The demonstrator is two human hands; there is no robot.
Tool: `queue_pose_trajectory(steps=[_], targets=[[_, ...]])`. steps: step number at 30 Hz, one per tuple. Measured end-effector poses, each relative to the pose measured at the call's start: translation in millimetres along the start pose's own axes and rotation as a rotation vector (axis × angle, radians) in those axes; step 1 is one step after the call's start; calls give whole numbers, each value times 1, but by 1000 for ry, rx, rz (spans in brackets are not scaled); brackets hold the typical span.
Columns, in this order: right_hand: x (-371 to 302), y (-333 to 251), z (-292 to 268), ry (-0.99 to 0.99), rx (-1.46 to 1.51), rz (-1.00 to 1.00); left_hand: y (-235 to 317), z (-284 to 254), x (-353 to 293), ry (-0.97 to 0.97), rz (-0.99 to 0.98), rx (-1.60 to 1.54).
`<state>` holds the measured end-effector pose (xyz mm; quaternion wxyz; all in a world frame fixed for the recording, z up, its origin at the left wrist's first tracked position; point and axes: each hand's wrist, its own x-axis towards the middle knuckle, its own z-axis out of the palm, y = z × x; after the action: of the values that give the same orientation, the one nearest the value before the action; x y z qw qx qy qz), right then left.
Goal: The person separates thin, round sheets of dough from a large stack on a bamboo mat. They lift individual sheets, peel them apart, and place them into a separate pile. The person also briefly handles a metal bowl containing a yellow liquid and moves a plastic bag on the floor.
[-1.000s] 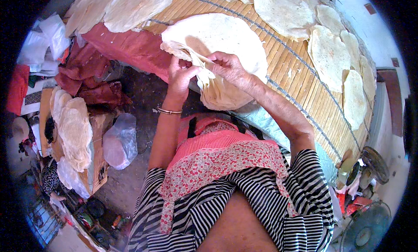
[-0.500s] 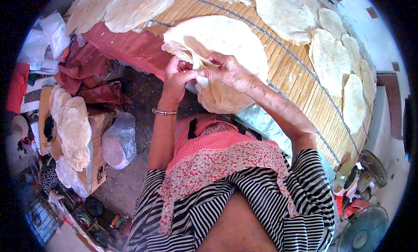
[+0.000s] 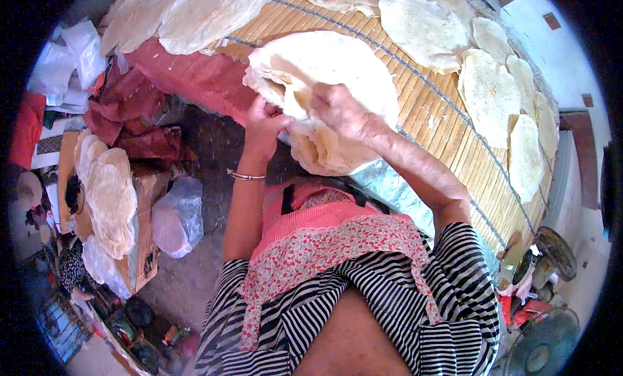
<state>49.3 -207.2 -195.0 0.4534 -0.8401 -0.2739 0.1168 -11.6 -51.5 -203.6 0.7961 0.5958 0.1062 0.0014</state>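
Observation:
A stack of thin, round, pale sheets, like rice paper or flatbread, hangs over the near edge of the bamboo mat. My left hand, wearing a bracelet on its wrist, is closed on the stack's left edge, where several layers fan apart. My right hand is curled over the middle of the stack, fingers pinched round a folded-up sheet edge. Below both hands, the stack's lower layers droop and spread. What lies inside my right fingers is mostly hidden.
More round sheets lie across the bamboo mat. To the left, another pile of sheets rests on a cardboard box, beside a clear plastic bag. A fan stands at lower right.
My right hand has drawn away from my left and turned knuckles-up over the stack. The hands were almost touching before; a gap shows between them now.

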Motion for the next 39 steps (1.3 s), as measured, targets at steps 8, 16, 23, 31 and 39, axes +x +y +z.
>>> queue_pose_trajectory(steps=[8, 16, 23, 31, 39], targets=[[2, 19, -19, -23, 550, 449, -14, -15, -5, 126, -80, -111], [-1, 33, -10, -131, 705, 410, -12, -7, -10, 128, -52, -176], [0, 36, -4, -199, 704, 378, -1, 10, -8, 94, -12, -161], [-2, 26, -2, -202, 513, 247, 2, 13, -5, 68, 33, -110], [-4, 31, 8, -50, 326, 200, -6, 2, -3, 146, -31, -89]])
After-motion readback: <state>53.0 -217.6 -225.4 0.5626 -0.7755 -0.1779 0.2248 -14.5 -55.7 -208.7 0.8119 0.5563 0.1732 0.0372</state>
